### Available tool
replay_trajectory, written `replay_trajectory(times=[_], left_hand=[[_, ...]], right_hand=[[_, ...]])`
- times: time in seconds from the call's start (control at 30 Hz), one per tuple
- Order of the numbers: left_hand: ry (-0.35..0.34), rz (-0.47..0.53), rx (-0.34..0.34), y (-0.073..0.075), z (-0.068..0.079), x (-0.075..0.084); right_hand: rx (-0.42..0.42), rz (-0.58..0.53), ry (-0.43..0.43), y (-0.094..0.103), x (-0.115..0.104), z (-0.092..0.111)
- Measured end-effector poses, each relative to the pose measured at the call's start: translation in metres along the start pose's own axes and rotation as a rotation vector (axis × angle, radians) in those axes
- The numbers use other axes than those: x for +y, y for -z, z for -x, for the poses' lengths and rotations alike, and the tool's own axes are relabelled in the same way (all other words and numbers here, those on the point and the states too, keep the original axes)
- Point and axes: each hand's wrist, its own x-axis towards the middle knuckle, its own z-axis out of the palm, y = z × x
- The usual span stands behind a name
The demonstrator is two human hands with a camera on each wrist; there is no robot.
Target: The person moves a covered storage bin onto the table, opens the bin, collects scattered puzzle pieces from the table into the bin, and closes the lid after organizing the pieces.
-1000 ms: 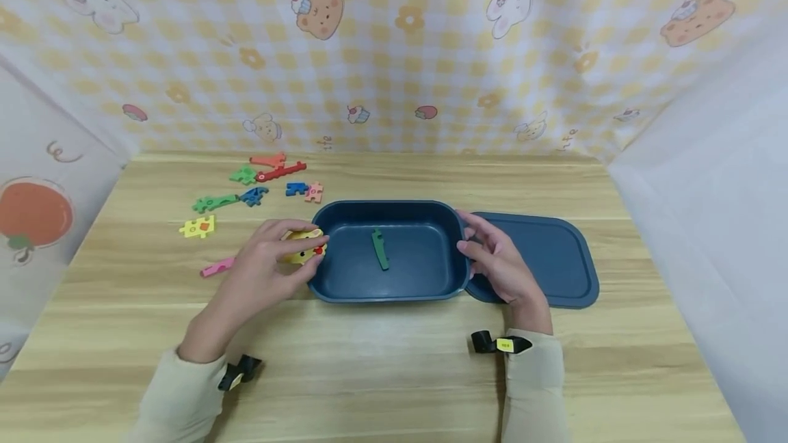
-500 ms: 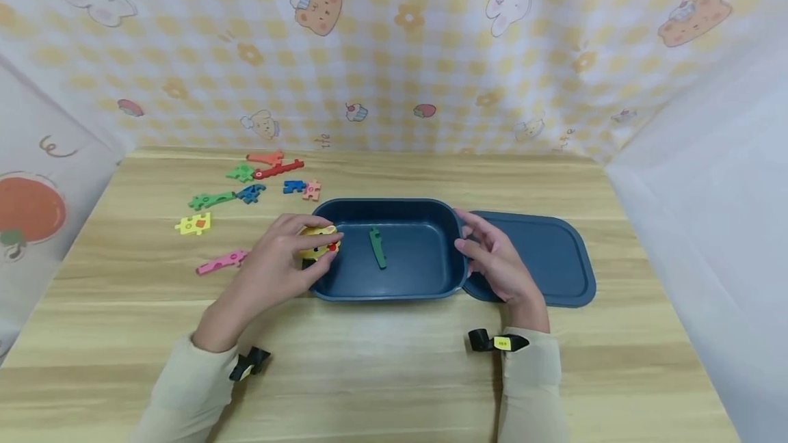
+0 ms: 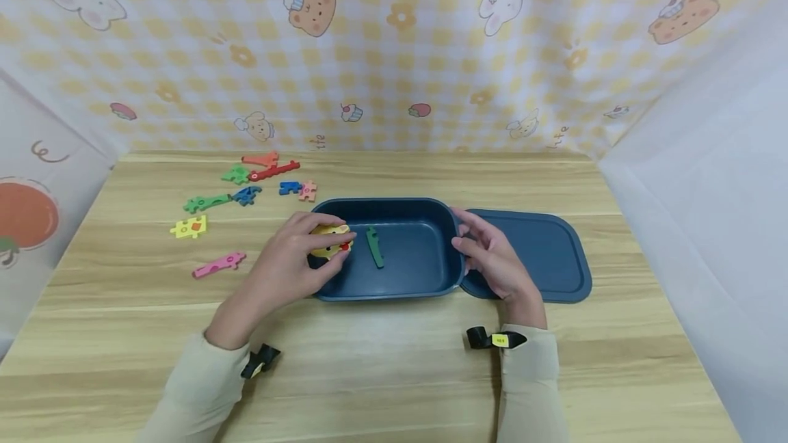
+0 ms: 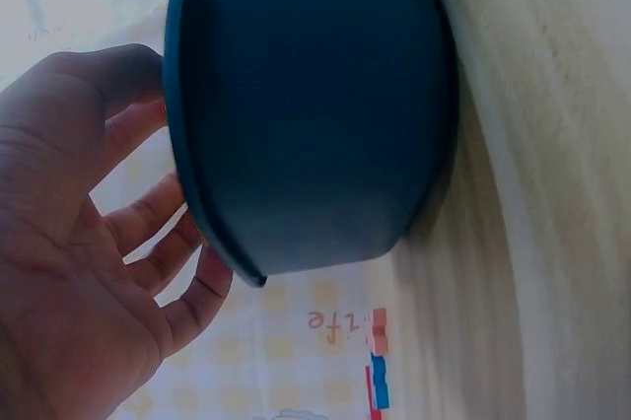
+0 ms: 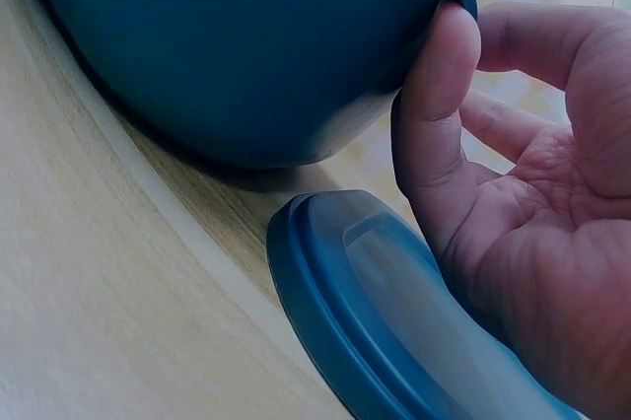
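My left hand (image 3: 286,262) holds a yellow animal-face piece (image 3: 323,243) with black eyes and a red spot, above the left end of a dark blue box (image 3: 412,265). In the left wrist view the box wall (image 4: 306,124) hides that piece. A slim green piece (image 3: 374,247) lies on the box floor. At the box's right end, my right hand (image 3: 495,262) grips the rim between thumb and fingers; in the right wrist view the thumb (image 5: 444,85) presses the wall.
A dark blue lid (image 3: 548,258) lies flat on the wooden table, partly under the right hand. Left of the box lie a pink piece (image 3: 219,264), a yellow jigsaw piece (image 3: 190,227) and several other coloured pieces (image 3: 273,171). A patterned curtain (image 3: 382,53) hangs behind.
My left hand has moved right with the yellow animal-face piece, from beside the box to over its left end, uncovering the pink piece. The right hand keeps its hold on the rim.
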Motion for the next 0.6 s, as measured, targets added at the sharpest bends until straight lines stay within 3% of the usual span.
replay_trajectory(times=[0.6], left_hand=[[-0.041,0.011,-0.038,-0.015,-0.012,0.009]], right_hand=[[0.001,-0.008,-0.013,-0.001,0.0,0.0]])
